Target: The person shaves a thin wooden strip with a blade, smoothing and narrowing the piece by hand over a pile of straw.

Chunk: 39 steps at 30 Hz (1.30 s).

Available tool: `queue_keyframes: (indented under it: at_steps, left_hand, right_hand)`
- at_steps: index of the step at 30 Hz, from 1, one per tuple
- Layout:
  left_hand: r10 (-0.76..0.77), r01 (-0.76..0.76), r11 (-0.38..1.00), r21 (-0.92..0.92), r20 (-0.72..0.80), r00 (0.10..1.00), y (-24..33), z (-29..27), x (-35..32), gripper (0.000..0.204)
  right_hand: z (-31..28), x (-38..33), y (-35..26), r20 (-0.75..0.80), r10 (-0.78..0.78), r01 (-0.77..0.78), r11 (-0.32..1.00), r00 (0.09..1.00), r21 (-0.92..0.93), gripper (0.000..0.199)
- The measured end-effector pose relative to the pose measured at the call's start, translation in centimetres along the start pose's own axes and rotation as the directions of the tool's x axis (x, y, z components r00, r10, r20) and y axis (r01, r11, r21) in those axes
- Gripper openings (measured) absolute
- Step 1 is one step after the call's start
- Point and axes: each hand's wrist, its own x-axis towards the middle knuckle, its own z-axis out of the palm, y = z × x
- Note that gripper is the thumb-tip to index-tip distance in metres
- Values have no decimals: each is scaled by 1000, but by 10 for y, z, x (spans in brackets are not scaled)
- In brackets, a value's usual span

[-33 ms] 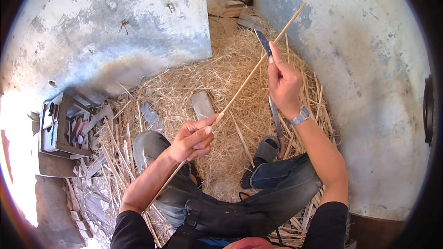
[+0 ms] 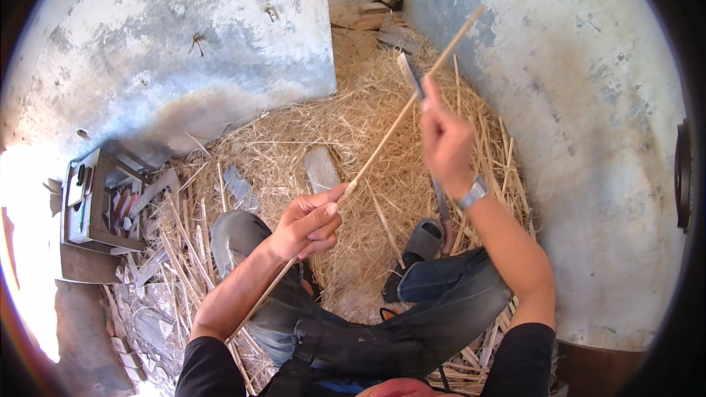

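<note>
A long thin pale wooden stick [image 2: 379, 148] runs aslant across the middle, from beside my left forearm up to the far right. My left hand [image 2: 307, 226] is closed round it, thumb on top, near a joint-like swelling in the stick. In my right hand [image 2: 447, 140], smeared by motion, is a small knife [image 2: 409, 73]. Its blade points up and to the left, and the stick passes close by it; whether the edge touches the wood I cannot tell. A wristwatch [image 2: 473, 192] is on my right wrist.
Shavings [image 2: 294, 132] cover the floor. A long curved tool [image 2: 443, 209] lies beside my slipper [image 2: 426, 239]. A flat grey block [image 2: 321, 169] rests on the shavings. At left stands a small wooden cabinet [image 2: 103, 231]; worn plaster walls [image 2: 581, 140] close in the sides.
My right hand and the knife have shifted slightly left, and the hand is now blurred. The blade shows paler than before. My left hand stays where it was on the stick.
</note>
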Motion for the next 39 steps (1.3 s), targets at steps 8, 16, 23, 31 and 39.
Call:
queue_keyframes:
  at_steps: [8, 16, 23, 31, 39]
  left_hand:
    - [-88, 57, 956, -289, -95, 992, 9, 0, -4, 43]
    - [-150, 110, 968, -225, -170, 974, 7, 4, -1, 41]
    - [176, -87, 862, 499, -133, 975, -12, 5, -5, 46]
    - [306, -53, 713, 699, -242, 921, -15, -1, -7, 49]
    - [251, -43, 724, 688, -205, 946, -14, 10, -2, 48]
  right_hand:
    - [2, 6, -6, 103, 62, -68, 996, 993, 62, 24]
    - [23, -30, -41, 127, -235, 200, 950, 964, 242, 31]
    - [-23, 31, 31, -155, 140, -154, 985, 978, -79, 28]
    - [8, -33, -49, 282, -189, 192, 981, 941, 19, 40]
    - [-3, -12, -33, 111, -75, 73, 997, 991, 20, 40]
